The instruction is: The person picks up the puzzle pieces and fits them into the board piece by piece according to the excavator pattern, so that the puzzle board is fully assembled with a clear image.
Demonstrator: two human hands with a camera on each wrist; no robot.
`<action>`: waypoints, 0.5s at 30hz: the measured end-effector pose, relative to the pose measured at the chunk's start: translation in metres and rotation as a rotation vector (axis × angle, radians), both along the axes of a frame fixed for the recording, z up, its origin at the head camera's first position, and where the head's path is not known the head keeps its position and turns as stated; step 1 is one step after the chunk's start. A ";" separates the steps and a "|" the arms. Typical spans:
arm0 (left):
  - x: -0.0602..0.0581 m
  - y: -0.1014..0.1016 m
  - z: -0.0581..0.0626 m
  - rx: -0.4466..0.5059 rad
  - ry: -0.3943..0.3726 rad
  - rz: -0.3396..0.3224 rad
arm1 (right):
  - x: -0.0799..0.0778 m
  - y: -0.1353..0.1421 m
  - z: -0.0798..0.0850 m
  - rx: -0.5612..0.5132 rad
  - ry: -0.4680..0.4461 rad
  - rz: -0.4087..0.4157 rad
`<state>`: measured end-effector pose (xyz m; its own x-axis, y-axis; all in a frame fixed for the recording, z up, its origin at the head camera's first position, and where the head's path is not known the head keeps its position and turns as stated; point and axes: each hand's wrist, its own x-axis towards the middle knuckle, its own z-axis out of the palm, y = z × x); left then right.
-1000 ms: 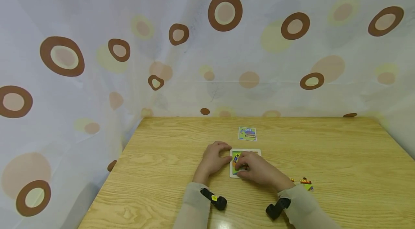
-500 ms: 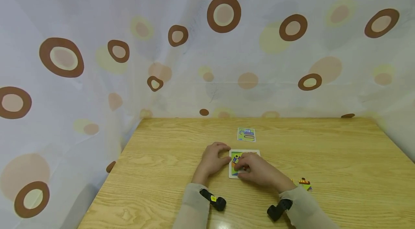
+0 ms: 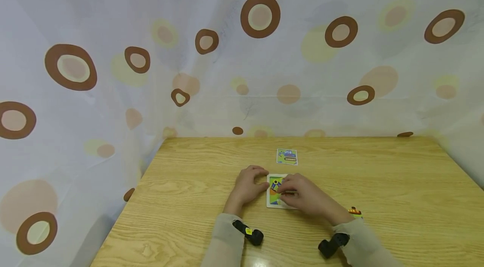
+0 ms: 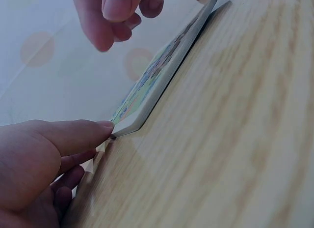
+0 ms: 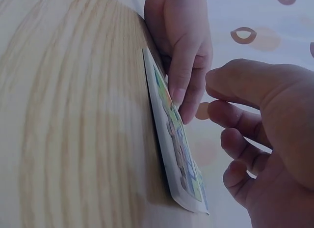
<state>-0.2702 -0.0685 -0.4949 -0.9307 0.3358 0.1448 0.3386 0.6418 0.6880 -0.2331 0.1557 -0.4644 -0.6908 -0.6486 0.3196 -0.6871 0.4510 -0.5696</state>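
A square picture puzzle in a white-rimmed tray (image 3: 273, 206) lies flat on the table, with bright green, blue and orange parts showing. My left hand (image 3: 248, 185) rests at its left side; in the left wrist view the thumb tip touches the corner of the tray rim (image 4: 147, 112). Over the right part of the puzzle hovers my right hand (image 3: 308, 195), covering that part in the head view. The right wrist view shows this hand (image 5: 274, 120) apart from the tray, fingers loosely bent, nothing between thumb and fingertips.
A small picture card (image 3: 287, 156) with a blue digger lies behind the tray. Loose puzzle pieces (image 3: 355, 212) lie to the right, partly hidden by my right forearm. A patterned curtain (image 3: 211, 103) stands behind the wooden table (image 3: 196, 174).
My right hand has lifted a little and shifted right from the puzzle, so more of its middle shows. The right forearm now covers more of the loose pieces. My left hand stays put.
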 end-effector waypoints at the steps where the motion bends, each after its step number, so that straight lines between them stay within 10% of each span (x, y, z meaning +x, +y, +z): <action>1: 0.000 0.000 0.000 0.002 0.000 0.000 | 0.000 0.002 0.001 0.002 0.005 -0.003; 15: 0.002 0.000 0.002 0.010 -0.014 0.000 | 0.005 0.039 0.016 0.020 -0.036 -0.079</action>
